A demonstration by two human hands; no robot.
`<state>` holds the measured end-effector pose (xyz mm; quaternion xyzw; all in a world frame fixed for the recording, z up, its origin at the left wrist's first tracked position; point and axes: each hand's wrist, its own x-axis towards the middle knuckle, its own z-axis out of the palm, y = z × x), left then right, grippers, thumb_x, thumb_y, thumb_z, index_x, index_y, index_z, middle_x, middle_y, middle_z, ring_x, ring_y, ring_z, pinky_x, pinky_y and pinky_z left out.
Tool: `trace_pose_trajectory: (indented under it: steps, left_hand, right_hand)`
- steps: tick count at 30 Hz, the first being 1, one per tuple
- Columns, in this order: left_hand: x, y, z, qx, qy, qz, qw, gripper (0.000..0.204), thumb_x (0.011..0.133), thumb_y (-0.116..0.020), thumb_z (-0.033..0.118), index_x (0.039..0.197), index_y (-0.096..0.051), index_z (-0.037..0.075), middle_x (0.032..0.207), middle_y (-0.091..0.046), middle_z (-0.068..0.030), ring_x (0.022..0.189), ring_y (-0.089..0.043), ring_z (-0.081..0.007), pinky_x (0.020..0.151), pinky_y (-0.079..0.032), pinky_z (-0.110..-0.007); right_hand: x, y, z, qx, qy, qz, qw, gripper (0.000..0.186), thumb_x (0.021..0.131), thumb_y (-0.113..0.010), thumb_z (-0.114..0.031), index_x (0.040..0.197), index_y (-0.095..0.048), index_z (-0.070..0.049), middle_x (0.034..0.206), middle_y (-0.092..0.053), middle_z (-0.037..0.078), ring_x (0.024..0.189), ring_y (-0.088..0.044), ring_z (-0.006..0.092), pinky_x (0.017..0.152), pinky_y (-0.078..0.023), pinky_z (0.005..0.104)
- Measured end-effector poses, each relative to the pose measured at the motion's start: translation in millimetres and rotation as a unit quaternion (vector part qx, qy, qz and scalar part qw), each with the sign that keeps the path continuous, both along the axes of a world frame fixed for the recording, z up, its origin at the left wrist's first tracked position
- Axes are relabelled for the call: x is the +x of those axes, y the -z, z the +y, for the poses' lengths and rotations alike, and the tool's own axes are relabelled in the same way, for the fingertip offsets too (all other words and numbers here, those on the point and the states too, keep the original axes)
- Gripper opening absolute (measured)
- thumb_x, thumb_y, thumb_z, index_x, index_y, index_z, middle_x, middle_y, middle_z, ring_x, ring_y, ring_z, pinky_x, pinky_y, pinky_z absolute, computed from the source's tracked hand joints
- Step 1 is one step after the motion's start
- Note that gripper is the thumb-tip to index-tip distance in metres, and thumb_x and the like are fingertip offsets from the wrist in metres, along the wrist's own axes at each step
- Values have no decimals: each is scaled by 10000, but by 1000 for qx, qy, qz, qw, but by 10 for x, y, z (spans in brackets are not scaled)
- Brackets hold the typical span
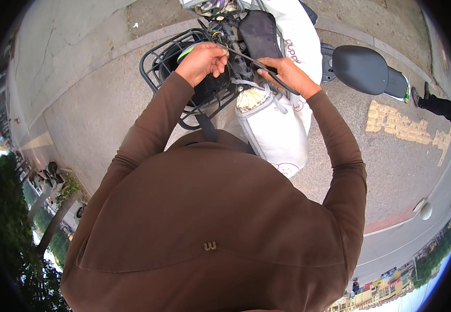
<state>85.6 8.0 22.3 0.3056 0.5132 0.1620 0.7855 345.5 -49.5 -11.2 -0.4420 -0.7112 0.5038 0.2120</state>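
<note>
Near the handlebar of an electric scooter, my left hand (203, 61) has its thumb and index finger pinched together, with the other fingers curled. Whatever they pinch is too small to make out. In my right hand (287, 76) is a long slim pliers-like tool (248, 58) with dark handles, its grey end pointing left toward my left fingertips. Just beyond both hands, exposed thin wires (217, 34) show among the scooter's dark front parts. A green and white strip (185, 53) is partly hidden behind my left hand.
A black wire basket (150, 65) surrounds the left side. White padded windshield covers (275, 127) hang around the front, beside a dark padded piece (259, 34). The black seat (359, 69) lies to the right. At the far right stands a person in dark trousers (441, 106).
</note>
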Motion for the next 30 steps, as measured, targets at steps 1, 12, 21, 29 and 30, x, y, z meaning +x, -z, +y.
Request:
trace_pose_trajectory:
  steps: [1, 12, 21, 29, 30]
  left_hand:
    - [-11, 8, 7, -1, 5, -2, 1000, 119, 899, -534, 84, 815, -565, 6, 685, -596, -59, 516, -588, -120, 432, -466, -234]
    - [-98, 40, 102, -13, 63, -15, 998, 135, 920, -527, 107, 897, -583, -13, 731, -631, -66, 550, -618, -114, 450, -494, -218]
    - [-42, 67, -117, -62, -98, -79, 990, 69, 935, -548, 58, 946, -583, 0, 831, -646, -72, 694, -627, -125, 615, -523, -228]
    - [-107, 116, -141, -84, -102, -129, 983, 30, 899, -558, 24, 926, -573, 25, 799, -636, -74, 629, -581, -134, 577, -461, -234]
    - [-127, 115, -121, -83, -87, -129, 984, 35, 896, -560, 26, 928, -573, 27, 792, -632, -68, 626, -576, -131, 572, -454, -233]
  right_hand:
    - [11, 14, 10, -3, -5, 6, 1000, 325, 903, -631, -188, 1147, -613, 26, 817, -657, 202, 653, -619, 232, 661, -498, 325]
    - [67, 64, 90, -80, -45, 10, 996, 343, 924, -615, -210, 1188, -600, 9, 865, -684, 129, 708, -579, 135, 693, -491, 295]
    - [-48, 13, -78, 135, 48, -88, 986, 362, 853, -665, -198, 1189, -607, -77, 813, -623, 140, 669, -614, 312, 624, -501, 384]
    - [-23, -6, -98, 133, 39, -98, 985, 401, 841, -683, -268, 1207, -602, -124, 807, -591, 106, 666, -605, 300, 610, -492, 385]
    - [-15, 8, -86, 122, 34, -86, 988, 407, 843, -681, -281, 1210, -601, -125, 806, -589, 104, 676, -604, 295, 617, -488, 381]
